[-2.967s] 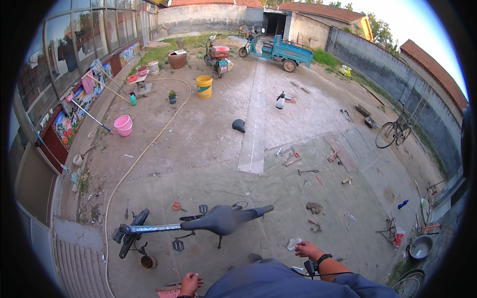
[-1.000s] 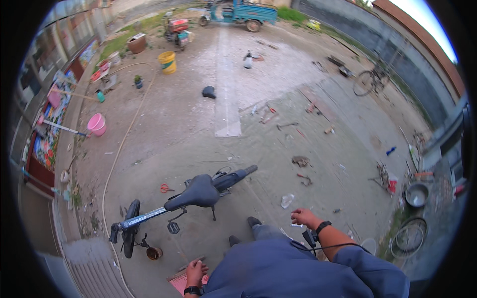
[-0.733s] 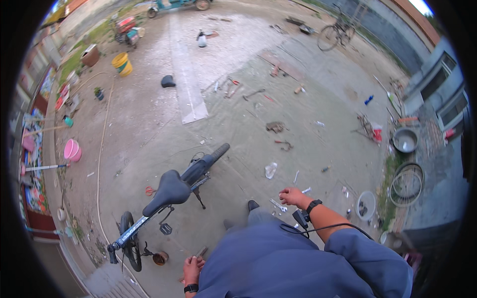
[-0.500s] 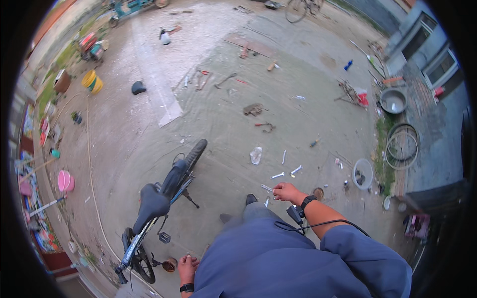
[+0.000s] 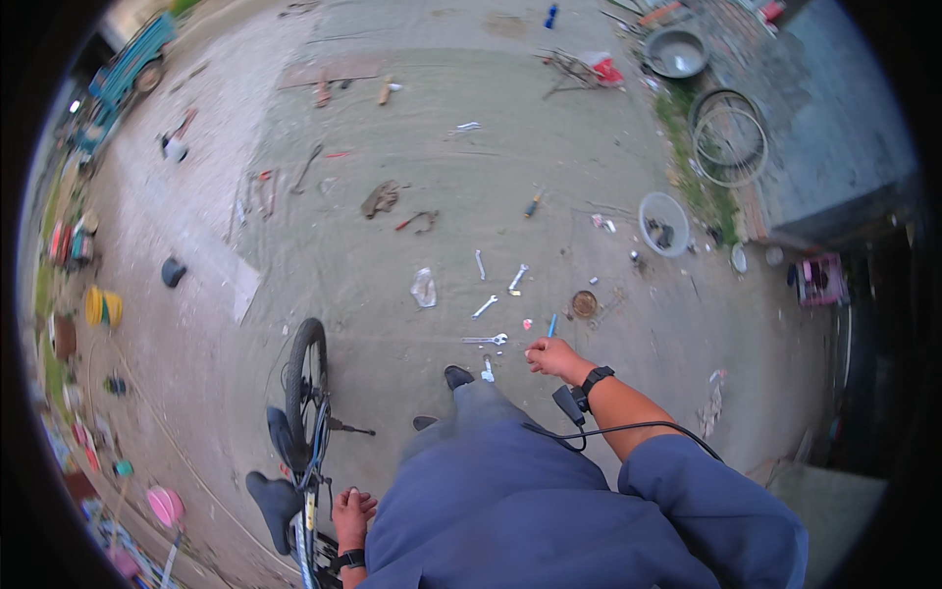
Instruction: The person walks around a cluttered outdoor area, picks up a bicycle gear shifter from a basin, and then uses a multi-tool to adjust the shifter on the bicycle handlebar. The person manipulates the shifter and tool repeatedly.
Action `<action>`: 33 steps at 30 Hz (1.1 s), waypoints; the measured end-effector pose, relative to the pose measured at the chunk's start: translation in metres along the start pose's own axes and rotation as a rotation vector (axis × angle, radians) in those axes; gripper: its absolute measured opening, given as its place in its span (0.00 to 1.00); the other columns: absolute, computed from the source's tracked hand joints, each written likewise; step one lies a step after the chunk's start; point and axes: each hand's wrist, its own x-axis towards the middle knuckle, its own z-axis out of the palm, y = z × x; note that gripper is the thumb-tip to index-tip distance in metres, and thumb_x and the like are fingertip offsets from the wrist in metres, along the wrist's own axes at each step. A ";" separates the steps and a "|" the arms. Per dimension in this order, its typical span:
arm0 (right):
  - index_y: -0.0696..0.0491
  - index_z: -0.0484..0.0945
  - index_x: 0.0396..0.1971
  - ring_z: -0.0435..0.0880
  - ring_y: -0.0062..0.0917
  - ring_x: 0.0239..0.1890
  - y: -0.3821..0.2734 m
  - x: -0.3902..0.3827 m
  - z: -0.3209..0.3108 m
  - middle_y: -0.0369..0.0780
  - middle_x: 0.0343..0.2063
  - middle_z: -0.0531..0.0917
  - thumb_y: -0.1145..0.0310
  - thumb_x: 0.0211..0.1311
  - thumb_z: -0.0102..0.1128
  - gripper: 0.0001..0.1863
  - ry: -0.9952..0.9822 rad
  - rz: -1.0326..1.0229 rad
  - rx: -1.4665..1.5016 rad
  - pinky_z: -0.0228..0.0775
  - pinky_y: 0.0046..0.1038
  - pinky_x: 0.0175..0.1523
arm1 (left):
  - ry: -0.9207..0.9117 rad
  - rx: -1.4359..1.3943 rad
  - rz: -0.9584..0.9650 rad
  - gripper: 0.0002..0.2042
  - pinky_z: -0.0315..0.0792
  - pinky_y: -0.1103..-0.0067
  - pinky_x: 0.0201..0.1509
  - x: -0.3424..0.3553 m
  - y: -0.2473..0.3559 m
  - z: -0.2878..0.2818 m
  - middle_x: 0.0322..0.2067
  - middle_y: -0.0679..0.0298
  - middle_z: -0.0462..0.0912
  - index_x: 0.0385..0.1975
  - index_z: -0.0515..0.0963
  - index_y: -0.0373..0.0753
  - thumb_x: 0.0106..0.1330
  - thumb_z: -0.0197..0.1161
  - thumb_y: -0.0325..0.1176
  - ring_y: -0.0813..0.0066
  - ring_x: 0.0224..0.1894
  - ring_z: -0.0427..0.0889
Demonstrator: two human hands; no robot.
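My right hand (image 5: 551, 359) hangs over the ground with its fingers curled together; whatever they may hold is hidden. A wrench (image 5: 486, 340) lies on the ground just left of it, and a thin blue tool (image 5: 552, 325) shows just beyond its knuckles. Farther out lie three more wrenches: a shiny one (image 5: 485, 306), a small one (image 5: 480, 263) and another (image 5: 518, 277). My left hand (image 5: 353, 512) hangs low at my side, its fingers partly spread and holding nothing visible. Beside it, on the left, stands a bicycle (image 5: 312, 452) with a black saddle (image 5: 275, 503).
A round brown tin (image 5: 585, 304) lies beyond my right hand, near a pale basin (image 5: 644, 228) with dark parts inside. Bicycle rims (image 5: 730, 139) lie by the right wall. A screwdriver (image 5: 533, 203), a clear plastic bag (image 5: 423, 288) and a brown rag (image 5: 381, 198) are scattered ahead.
The view has turned to the right, so the ground items sit farther left. My right hand is now farther from the nearest wrench. My left hand's fingers look more spread.
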 end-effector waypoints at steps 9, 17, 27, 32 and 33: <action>0.56 0.83 0.40 0.84 0.24 0.27 0.046 -0.067 -0.015 0.38 0.27 0.84 0.56 0.68 0.58 0.17 0.245 0.384 0.431 0.74 0.29 0.32 | -0.165 0.192 0.053 0.16 0.79 0.78 0.34 0.061 0.107 0.042 0.38 0.59 0.83 0.54 0.71 0.34 0.76 0.56 0.39 0.70 0.34 0.86; 0.52 0.79 0.48 0.86 0.23 0.39 0.058 -0.101 -0.002 0.36 0.40 0.84 0.60 0.68 0.63 0.14 0.367 0.540 0.685 0.75 0.25 0.40 | -0.362 0.339 0.103 0.15 0.77 0.81 0.31 0.115 0.208 0.093 0.37 0.58 0.82 0.54 0.70 0.32 0.76 0.56 0.36 0.71 0.32 0.86; 0.56 0.81 0.49 0.85 0.22 0.32 0.008 -0.076 0.022 0.38 0.35 0.86 0.58 0.65 0.63 0.20 0.574 0.490 0.819 0.75 0.25 0.34 | -0.472 0.535 0.188 0.14 0.78 0.79 0.32 0.168 0.307 0.137 0.36 0.58 0.83 0.52 0.72 0.32 0.76 0.56 0.37 0.71 0.33 0.85; 0.52 0.80 0.50 0.86 0.22 0.38 -0.005 -0.097 0.010 0.36 0.41 0.86 0.59 0.67 0.62 0.17 0.618 0.509 0.908 0.75 0.25 0.41 | -0.549 0.647 0.218 0.15 0.78 0.78 0.32 0.177 0.333 0.174 0.37 0.57 0.84 0.53 0.72 0.32 0.76 0.55 0.36 0.70 0.33 0.86; 0.50 0.80 0.51 0.86 0.23 0.41 -0.004 -0.103 0.007 0.36 0.43 0.85 0.59 0.69 0.61 0.16 0.616 0.533 0.919 0.75 0.25 0.44 | -0.578 0.661 0.234 0.15 0.78 0.78 0.32 0.177 0.336 0.181 0.37 0.57 0.84 0.53 0.72 0.32 0.76 0.55 0.36 0.70 0.33 0.86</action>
